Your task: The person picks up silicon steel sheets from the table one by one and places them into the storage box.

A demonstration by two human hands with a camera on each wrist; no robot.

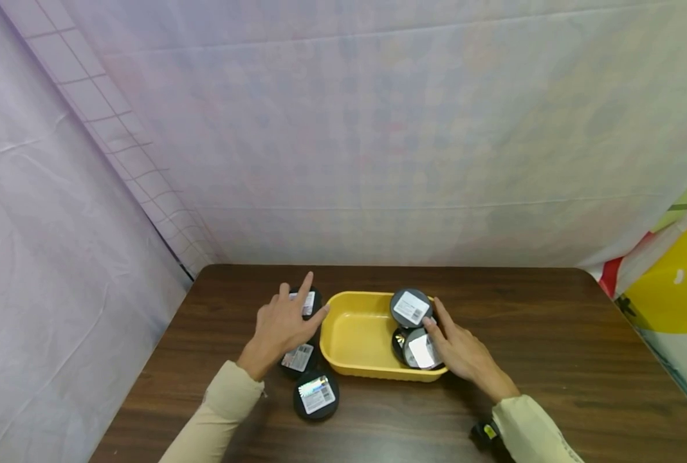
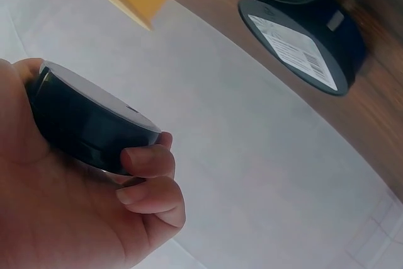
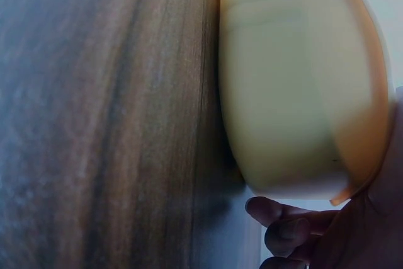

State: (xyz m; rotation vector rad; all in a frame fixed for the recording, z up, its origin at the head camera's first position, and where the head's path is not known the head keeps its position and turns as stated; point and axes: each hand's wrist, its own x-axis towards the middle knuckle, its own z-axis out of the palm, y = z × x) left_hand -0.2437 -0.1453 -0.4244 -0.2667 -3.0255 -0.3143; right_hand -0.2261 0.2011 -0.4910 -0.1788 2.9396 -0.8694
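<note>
My left hand (image 1: 280, 326) is left of the yellow plastic basket (image 1: 352, 341), over the brown table. In the left wrist view its curled fingers and thumb hold a flat round black container (image 2: 94, 118) by its side; in the head view the fingers partly cover it. At the basket's right end, my right hand (image 1: 465, 350) grips the rim, with the thumb on the inner side and the other fingers outside the end wall. Inside that end lie several round containers, one black with a white label (image 1: 411, 307) on top and a grey-topped one (image 1: 423, 351) nearer me.
Two more black containers with white labels, one behind (image 1: 298, 359) and one nearer (image 1: 316, 395), lie on the table left of the basket. A small black object (image 1: 485, 432) with a yellow-green patch lies by my right sleeve. A pale cloth (image 1: 378, 161) hangs behind the table.
</note>
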